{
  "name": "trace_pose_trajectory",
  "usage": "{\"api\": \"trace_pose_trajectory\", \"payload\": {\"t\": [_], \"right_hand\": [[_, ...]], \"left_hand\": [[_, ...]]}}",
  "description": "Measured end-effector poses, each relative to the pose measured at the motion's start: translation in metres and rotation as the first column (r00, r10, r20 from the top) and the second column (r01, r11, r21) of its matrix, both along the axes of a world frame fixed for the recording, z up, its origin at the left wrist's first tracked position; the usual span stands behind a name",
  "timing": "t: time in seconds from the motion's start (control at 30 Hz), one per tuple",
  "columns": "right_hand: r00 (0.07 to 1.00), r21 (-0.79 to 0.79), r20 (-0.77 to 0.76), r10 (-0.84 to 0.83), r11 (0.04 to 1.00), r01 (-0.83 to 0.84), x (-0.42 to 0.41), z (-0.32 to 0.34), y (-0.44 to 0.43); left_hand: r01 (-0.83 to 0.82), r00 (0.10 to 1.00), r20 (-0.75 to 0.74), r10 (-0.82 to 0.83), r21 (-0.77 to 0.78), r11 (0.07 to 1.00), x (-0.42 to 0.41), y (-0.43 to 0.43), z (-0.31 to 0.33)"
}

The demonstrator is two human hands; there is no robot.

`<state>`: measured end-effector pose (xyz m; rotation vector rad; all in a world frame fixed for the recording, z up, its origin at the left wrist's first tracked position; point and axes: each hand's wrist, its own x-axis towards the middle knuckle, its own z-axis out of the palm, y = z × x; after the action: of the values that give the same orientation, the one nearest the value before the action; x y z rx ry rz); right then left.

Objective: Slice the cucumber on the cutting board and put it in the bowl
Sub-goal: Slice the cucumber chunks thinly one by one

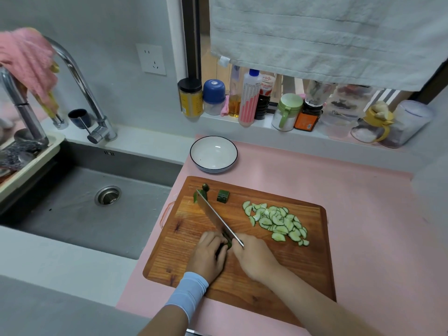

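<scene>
Head view, hands first. Left hand (209, 254) sits on the near half of the cutting board (303, 263), fingers curled over the remaining dark green cucumber (228, 244) and pinning it to the wood; a light blue cuff (189, 294) covers that wrist. Right hand (254, 255) lies just beside it, closed around the handle of a knife (215, 215); the handle itself is hidden in the grip. The blade runs from the cucumber's exposed end toward the board's far left corner. Whether the edge has entered the cucumber cannot be told.

On the board's right half lies a loose heap of half-moon cucumber slices (276, 223), apart from both hands. Near the board's far edge stands a short cucumber chunk (223, 196), with small green end scraps (205, 187) by the knife tip.

Beyond the board's far edge sits a white bowl (213, 169) with a dark rim. Board and bowl rest on a pink mat (351, 202). Left of the board is a grey sink (72, 214) with a chrome faucet (80, 81). Behind the board, bottles and jars (249, 98) line a windowsill under a hanging grey towel (327, 37).
</scene>
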<state>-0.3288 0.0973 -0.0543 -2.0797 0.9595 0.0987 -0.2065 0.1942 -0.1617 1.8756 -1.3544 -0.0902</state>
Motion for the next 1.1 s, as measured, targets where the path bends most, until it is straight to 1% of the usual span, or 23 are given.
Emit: {"api": "trace_pose_trajectory", "payload": {"t": [0.23, 0.4, 0.53, 0.67, 0.83, 1.0, 1.1], "right_hand": [[0.998, -0.045, 0.054, 0.025, 0.999, -0.023, -0.022, 0.010, 0.012], [1.000, -0.055, 0.000, -0.002, 0.998, 0.002, -0.051, 0.016, 0.021], [1.000, -0.052, -0.006, 0.008, 0.999, -0.009, -0.063, 0.026, 0.026], [1.000, -0.037, -0.020, -0.006, 0.999, 0.005, -0.059, 0.018, 0.025], [1.000, 0.012, 0.003, -0.028, 1.000, 0.028, -0.034, 0.006, 0.017], [0.999, 0.017, 0.007, -0.033, 0.999, 0.033, -0.008, -0.007, 0.008], [1.000, -0.011, 0.007, -0.027, 1.000, 0.027, -0.003, -0.007, 0.010]], "left_hand": [[-0.011, 1.000, -0.025, 0.011, 0.000, 1.000, 0.000, 0.000, 0.003], [-0.008, 1.000, -0.027, 0.007, -0.014, 1.000, 0.001, 0.000, 0.002], [-0.006, 0.999, -0.034, 0.005, -0.020, 1.000, 0.000, -0.001, 0.004], [-0.013, 0.999, -0.039, 0.013, -0.004, 1.000, 0.001, 0.000, 0.002], [-0.015, 0.999, -0.040, 0.014, -0.009, 1.000, 0.001, -0.001, 0.003], [-0.018, 0.999, -0.031, 0.018, -0.002, 1.000, 0.001, 0.000, 0.000], [-0.010, 1.000, -0.003, 0.010, -0.020, 1.000, 0.000, 0.000, -0.001]]}}
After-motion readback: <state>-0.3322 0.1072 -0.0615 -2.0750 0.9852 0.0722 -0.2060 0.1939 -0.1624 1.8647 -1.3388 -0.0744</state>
